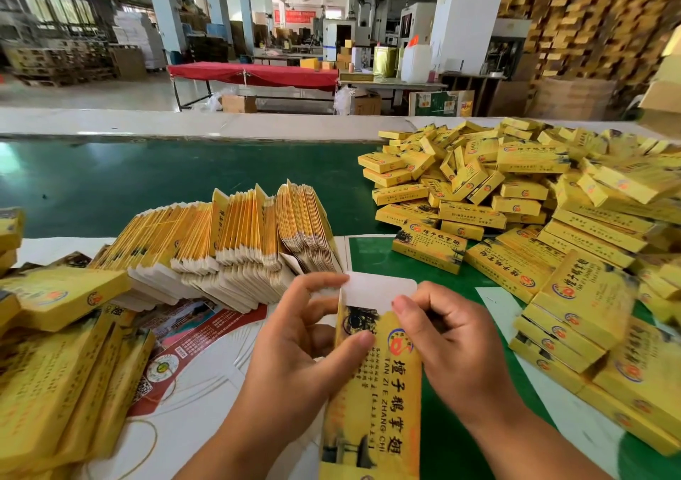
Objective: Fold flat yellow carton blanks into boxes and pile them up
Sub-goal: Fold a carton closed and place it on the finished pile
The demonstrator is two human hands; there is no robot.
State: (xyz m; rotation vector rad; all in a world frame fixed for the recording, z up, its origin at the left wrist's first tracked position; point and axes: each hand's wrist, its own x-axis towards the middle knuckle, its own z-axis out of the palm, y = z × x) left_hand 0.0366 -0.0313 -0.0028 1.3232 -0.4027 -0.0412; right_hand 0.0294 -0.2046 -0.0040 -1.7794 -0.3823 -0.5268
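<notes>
Yellow carton (pixel 372 387) half-formed, white end flap (pixel 379 290) raised; flat blanks (pixel 236 244) stacked left, folded boxes (pixel 523 207) piled right.

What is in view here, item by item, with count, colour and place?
carton in hand: one, yellow, white end flap up, centre front.
flat blanks: a large leaning stack, yellow with white flaps, left of centre.
folded boxes: a big loose pile, yellow, right side.
belt: one, green, behind the blanks.
printed sheet: one, red and white, under the blanks.
red table: one, in the background.
left hand: grip on the carton's left edge.
right hand: grip on the carton's right edge near the flap.
</notes>
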